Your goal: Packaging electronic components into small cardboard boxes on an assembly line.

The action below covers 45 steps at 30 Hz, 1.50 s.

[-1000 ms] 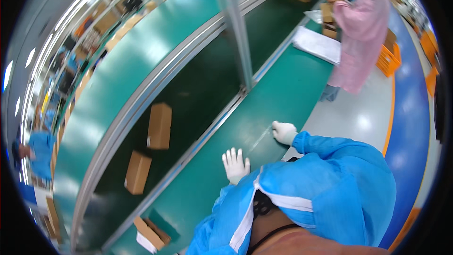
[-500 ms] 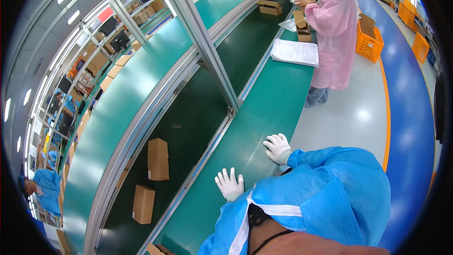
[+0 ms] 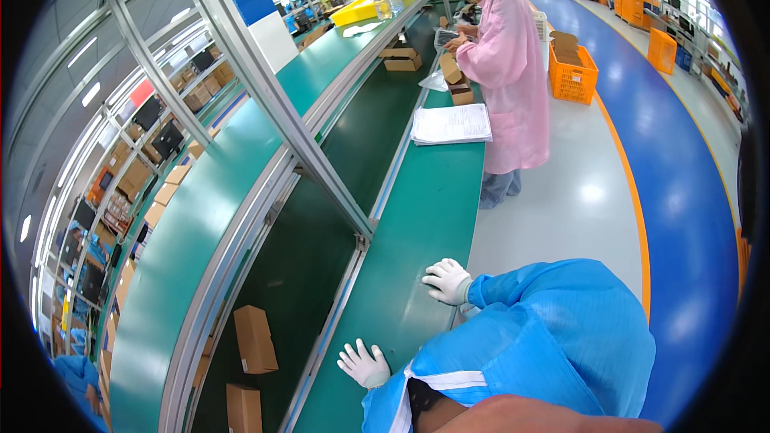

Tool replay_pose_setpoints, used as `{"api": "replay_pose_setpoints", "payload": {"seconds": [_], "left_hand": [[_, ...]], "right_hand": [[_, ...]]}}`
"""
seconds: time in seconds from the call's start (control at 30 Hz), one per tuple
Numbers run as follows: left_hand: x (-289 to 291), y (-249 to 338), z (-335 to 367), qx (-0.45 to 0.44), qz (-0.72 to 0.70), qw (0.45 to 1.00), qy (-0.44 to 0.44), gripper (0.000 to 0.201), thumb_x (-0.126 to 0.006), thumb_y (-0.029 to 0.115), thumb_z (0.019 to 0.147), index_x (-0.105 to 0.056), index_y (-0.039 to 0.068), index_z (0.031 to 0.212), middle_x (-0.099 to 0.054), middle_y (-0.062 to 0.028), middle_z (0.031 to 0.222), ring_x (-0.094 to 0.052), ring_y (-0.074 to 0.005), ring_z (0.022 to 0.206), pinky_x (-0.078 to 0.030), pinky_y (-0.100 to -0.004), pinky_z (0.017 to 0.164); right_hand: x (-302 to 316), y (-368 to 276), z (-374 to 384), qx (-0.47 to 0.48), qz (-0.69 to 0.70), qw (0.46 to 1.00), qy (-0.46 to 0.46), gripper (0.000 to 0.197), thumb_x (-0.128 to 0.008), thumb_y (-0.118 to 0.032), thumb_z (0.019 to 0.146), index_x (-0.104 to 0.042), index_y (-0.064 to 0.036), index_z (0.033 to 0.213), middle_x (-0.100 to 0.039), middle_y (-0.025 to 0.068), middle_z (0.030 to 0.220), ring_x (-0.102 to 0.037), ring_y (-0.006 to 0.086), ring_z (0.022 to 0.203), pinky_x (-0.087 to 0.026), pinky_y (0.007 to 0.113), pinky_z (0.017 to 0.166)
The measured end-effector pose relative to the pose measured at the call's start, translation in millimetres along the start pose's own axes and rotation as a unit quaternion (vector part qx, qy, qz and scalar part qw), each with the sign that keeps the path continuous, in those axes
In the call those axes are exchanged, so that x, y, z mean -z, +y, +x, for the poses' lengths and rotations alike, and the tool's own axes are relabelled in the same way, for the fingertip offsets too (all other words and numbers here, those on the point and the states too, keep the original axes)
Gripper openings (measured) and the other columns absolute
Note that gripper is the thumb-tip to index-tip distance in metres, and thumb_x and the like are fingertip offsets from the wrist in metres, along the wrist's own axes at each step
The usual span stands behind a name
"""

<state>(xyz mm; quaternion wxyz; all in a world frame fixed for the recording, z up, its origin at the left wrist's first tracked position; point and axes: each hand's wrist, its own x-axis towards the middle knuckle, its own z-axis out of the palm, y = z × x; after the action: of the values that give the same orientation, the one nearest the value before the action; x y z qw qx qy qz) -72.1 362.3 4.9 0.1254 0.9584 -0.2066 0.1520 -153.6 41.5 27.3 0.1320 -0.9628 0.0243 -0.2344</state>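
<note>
Both my hands wear white gloves and rest on the green work surface (image 3: 417, 216) with nothing in them. My left hand (image 3: 365, 365) lies flat near the surface's inner edge, its fingers spread. Farther off and to the right, my right hand (image 3: 447, 281) lies palm down at the outer edge, fingers stretched out. To the left, on the dark green conveyor belt (image 3: 309, 244), a brown cardboard box (image 3: 255, 340) lies apart from my left hand. A second cardboard box (image 3: 244, 409) is nearer, partly cut off by the picture's lower edge.
A metal post (image 3: 277, 100) rises between my hands and the raised green shelf (image 3: 200, 232). Ahead, a co-worker in a pink coat (image 3: 513, 72) handles a small object beside a paper stack (image 3: 451, 124) and an open cardboard box (image 3: 459, 84). An orange crate (image 3: 573, 80) stands on the floor.
The view has swung, so the surroundings sit lower and farther left. Both hands stay on the surface. Both boxes appear lower in the picture; whether the belt moved them I cannot tell.
</note>
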Motion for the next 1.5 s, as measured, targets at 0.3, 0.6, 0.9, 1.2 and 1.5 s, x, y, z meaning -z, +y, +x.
{"api": "replay_pose_setpoints", "payload": {"seconds": [0.3, 0.6, 0.9, 1.2, 1.5], "left_hand": [[-1.4, -0.7, 2.9, -0.016, 0.004, 1.000, 0.021, 0.046, -0.056, 0.033, 0.086, -0.057, 0.006, 0.124, -0.048, -0.0241, 0.133, -0.039, -0.0458, 0.126, -0.022, -0.0579, 0.111], [-7.5, -2.8, 1.6, -0.017, 0.007, 0.999, 0.036, 0.046, -0.056, 0.034, 0.085, -0.058, 0.006, 0.122, -0.050, -0.0239, 0.131, -0.040, -0.0457, 0.124, -0.023, -0.0590, 0.110], [-0.2, 0.4, 1.7, -0.004, -0.008, 0.999, 0.033, 0.047, -0.056, 0.036, 0.085, -0.059, 0.009, 0.123, -0.050, -0.0222, 0.132, -0.040, -0.0445, 0.126, -0.022, -0.0581, 0.110], [-0.3, -2.7, 0.4, -0.006, -0.005, 0.999, 0.036, 0.047, -0.057, 0.037, 0.085, -0.058, 0.009, 0.123, -0.050, -0.0216, 0.132, -0.041, -0.0438, 0.125, -0.023, -0.0578, 0.110], [-0.1, -1.2, 2.8, -0.007, -0.006, 0.999, 0.043, 0.046, -0.057, 0.037, 0.085, -0.058, 0.010, 0.122, -0.050, -0.0204, 0.132, -0.040, -0.0434, 0.126, -0.023, -0.0572, 0.110]], "right_hand": [[0.5, -0.1, 3.5, 0.007, -0.012, 1.000, 0.019, 0.033, -0.062, -0.033, 0.082, -0.062, -0.0154, 0.110, -0.057, 0.0066, 0.117, -0.053, 0.0254, 0.111, -0.036, 0.045, 0.100], [-1.2, 2.6, 1.4, 0.010, -0.015, 1.000, 0.019, 0.033, -0.061, -0.033, 0.082, -0.063, -0.0158, 0.110, -0.058, 0.0068, 0.116, -0.052, 0.0256, 0.111, -0.036, 0.044, 0.100], [1.1, -1.7, 2.7, 0.002, -0.013, 1.000, -0.001, 0.035, -0.062, -0.033, 0.081, -0.063, -0.0150, 0.110, -0.057, 0.0073, 0.117, -0.051, 0.0269, 0.113, -0.036, 0.045, 0.100], [-1.0, -3.3, 5.2, 0.007, -0.010, 1.000, -0.002, 0.035, -0.064, -0.032, 0.079, -0.064, -0.0147, 0.109, -0.057, 0.0072, 0.116, -0.051, 0.0273, 0.111, -0.036, 0.044, 0.100], [5.3, -5.9, 6.1, 0.005, -0.009, 1.000, 0.003, 0.035, -0.065, -0.031, 0.078, -0.064, -0.0147, 0.109, -0.057, 0.0070, 0.116, -0.051, 0.0271, 0.108, -0.036, 0.043, 0.100]]}}
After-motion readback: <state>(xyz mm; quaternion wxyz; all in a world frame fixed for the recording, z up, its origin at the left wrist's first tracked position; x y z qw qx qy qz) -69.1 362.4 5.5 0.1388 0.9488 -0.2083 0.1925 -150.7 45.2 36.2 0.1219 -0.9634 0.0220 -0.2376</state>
